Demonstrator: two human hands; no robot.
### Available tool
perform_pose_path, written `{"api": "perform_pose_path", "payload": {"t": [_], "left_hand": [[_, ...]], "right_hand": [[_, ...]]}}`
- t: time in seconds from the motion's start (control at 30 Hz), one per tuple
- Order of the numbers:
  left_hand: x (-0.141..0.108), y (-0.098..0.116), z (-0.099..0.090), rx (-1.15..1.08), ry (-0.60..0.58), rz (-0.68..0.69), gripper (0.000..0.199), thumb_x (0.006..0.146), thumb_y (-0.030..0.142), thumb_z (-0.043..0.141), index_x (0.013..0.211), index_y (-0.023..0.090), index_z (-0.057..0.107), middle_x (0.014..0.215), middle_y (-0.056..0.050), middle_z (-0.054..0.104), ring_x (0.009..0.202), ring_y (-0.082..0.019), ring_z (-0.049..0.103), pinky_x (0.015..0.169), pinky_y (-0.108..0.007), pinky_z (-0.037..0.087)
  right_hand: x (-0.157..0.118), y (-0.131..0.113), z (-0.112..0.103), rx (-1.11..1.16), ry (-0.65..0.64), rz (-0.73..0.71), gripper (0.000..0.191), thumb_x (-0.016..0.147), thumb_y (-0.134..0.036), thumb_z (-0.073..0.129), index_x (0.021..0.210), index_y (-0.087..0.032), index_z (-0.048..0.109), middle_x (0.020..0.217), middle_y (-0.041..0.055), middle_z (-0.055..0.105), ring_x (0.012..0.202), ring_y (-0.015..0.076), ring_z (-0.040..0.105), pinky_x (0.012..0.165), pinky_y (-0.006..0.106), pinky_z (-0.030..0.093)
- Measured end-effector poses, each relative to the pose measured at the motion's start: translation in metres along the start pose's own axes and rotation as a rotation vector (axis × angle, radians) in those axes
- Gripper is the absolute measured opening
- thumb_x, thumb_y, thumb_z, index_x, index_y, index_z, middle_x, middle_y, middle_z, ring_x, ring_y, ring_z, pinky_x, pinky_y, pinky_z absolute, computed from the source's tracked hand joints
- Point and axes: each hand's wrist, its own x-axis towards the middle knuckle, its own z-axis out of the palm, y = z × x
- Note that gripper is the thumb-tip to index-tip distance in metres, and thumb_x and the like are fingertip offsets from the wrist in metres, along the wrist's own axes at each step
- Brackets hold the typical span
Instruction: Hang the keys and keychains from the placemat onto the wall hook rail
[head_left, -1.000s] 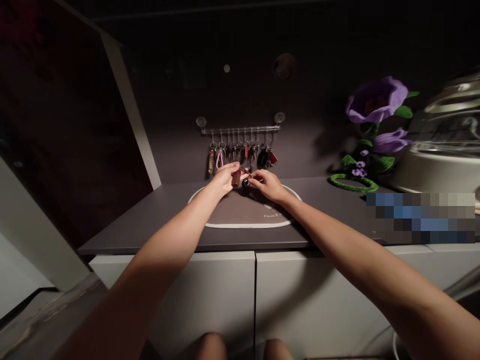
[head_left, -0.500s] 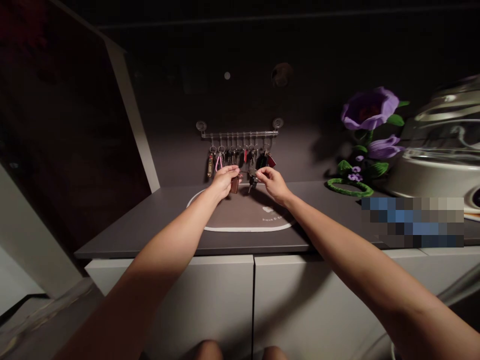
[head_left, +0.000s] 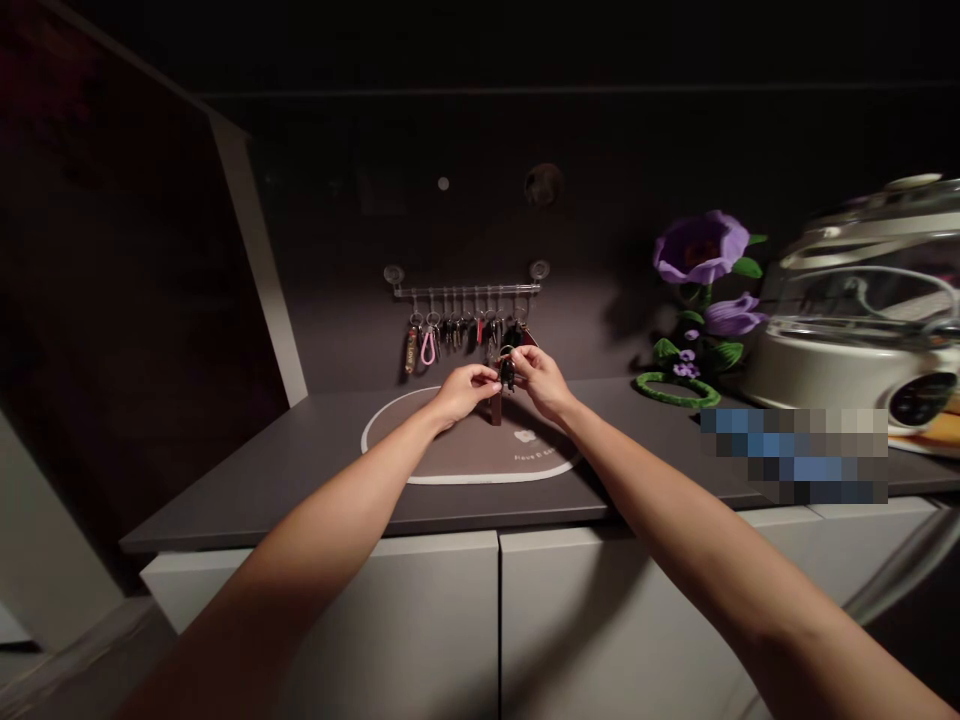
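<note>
Two bare forearms reach in from the bottom corners, and the hands meet at the centre of the view, just below a wall-mounted key rack. The left hand [head_left: 469,392] has its thumb and fingers pressed together, and its fingertips [head_left: 491,376] pinch the left side of a small bunch of keys [head_left: 508,372]. The right hand [head_left: 541,384] is curled over from the other side, with its fingertips [head_left: 520,358] closed on the same bunch. The fingertips of the two hands are almost touching, though the exact grip is too small and dark to make out. A brown tag [head_left: 496,408] hangs straight down from the bunch, below the gap between the hands. The bunch sits just under the right end of the rack, in front of other hanging keys. In the earlier frame, the hands stood farther apart and lower, and the brown tag hung beneath the left hand. At twelve o'clock from the hands is the clear rack bar [head_left: 465,291], with keys and a pink loop strap [head_left: 427,347] hanging from it. An oval mat [head_left: 394,450] lies on the dark counter at six o'clock. A purple artificial flower [head_left: 701,247] stands at two o'clock, and a cream pot with a glass lid [head_left: 855,340] at three o'clock.
</note>
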Motion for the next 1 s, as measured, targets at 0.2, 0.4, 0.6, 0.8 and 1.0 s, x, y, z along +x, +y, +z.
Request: {"api": "perform_pose_path", "payload": {"t": [0.2,0.4,0.6,0.8,1.0], "left_hand": [[0.001,-0.003,0.002,0.036,-0.019,0.08,0.02,0.074,0.028,0.059,0.088,0.013,0.06,0.085,-0.006,0.065,0.077,-0.012,0.057,0.074,-0.025,0.044],[0.002,-0.009,-0.002,0.491,0.052,0.173,0.017,0.078,0.026,0.05,0.082,0.014,0.062,0.075,-0.004,0.063,0.068,-0.013,0.054,0.066,-0.025,0.042],[-0.003,-0.011,-0.004,0.848,-0.047,0.265,0.022,0.081,0.026,0.044,0.081,0.017,0.064,0.079,-0.006,0.063,0.075,-0.015,0.054,0.07,-0.026,0.04],[-0.004,-0.013,-0.004,0.936,-0.095,0.276,0.024,0.083,0.025,0.042,0.084,0.017,0.064,0.086,-0.008,0.064,0.082,-0.018,0.056,0.074,-0.028,0.04],[-0.003,-0.012,-0.004,0.988,-0.156,0.22,0.025,0.083,0.025,0.042,0.087,0.019,0.065,0.09,-0.007,0.064,0.087,-0.018,0.057,0.078,-0.028,0.041]], "right_hand": [[0.003,-0.002,-0.003,0.074,0.05,0.005,0.036,0.065,-0.049,0.062,0.079,-0.02,0.046,0.072,-0.002,0.056,0.065,0.013,0.059,0.061,0.027,0.048],[0.007,-0.006,-0.014,0.13,0.176,0.017,0.032,0.069,-0.045,0.061,0.081,-0.02,0.045,0.064,-0.004,0.052,0.056,0.0125,0.059,0.059,0.03,0.051],[0.029,-0.016,-0.029,0.103,0.352,0.002,0.022,0.072,-0.038,0.059,0.076,-0.019,0.047,0.058,-0.0033,0.052,0.048,0.0115,0.054,0.051,0.027,0.048],[0.067,-0.031,-0.041,-0.043,0.458,0.004,0.02,0.075,-0.037,0.055,0.073,-0.019,0.046,0.053,-0.0039,0.048,0.045,0.0108,0.051,0.044,0.024,0.042],[0.098,-0.032,-0.042,-0.171,0.513,-0.039,0.019,0.075,-0.036,0.054,0.07,-0.019,0.047,0.052,-0.0048,0.046,0.046,0.0105,0.049,0.047,0.024,0.042]]}}
